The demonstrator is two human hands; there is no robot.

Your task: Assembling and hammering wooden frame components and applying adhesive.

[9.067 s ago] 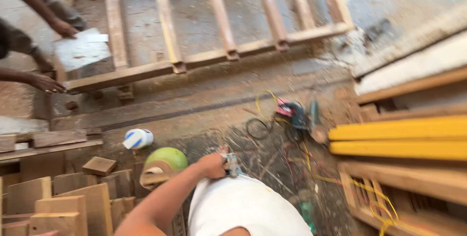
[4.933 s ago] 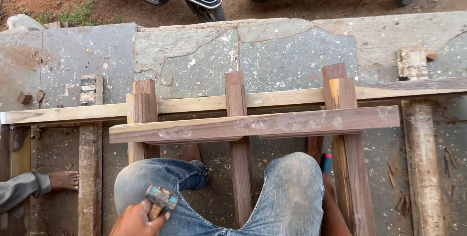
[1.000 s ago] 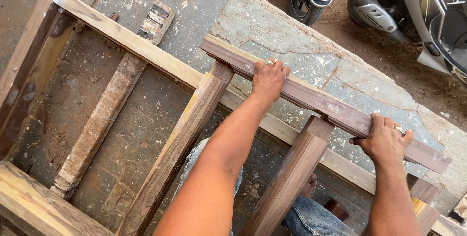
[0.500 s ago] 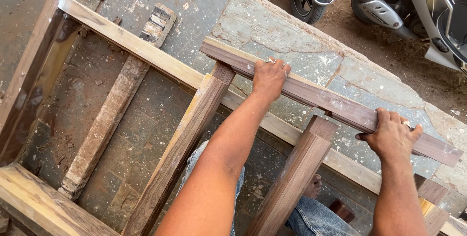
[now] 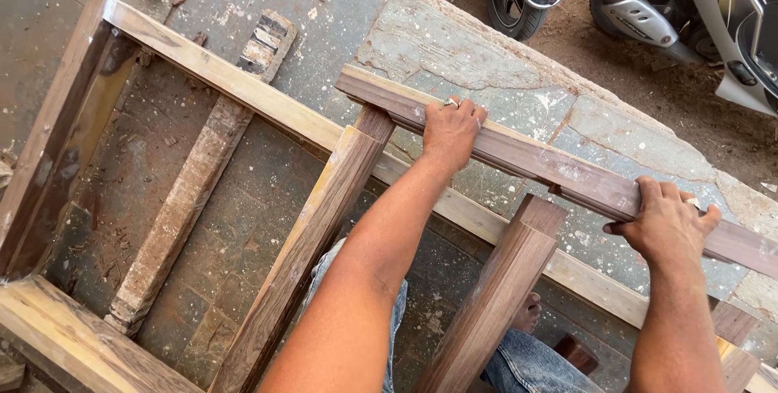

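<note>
Both hands [image 5: 450, 130] on diagonal rail [image 5: 559, 170] (upper-left to lower-right)

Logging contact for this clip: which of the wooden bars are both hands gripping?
The dark crossbar lying across the tops of the two dark posts; left hand and right hand both clasp it. The others go untouched.

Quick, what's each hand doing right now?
Left hand: closed on the dark rail.
Right hand: closed on the same rail.

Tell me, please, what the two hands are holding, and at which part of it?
Both hold the dark wooden rail: the left hand grips near its left end, the right hand farther along, toward the right.
</note>
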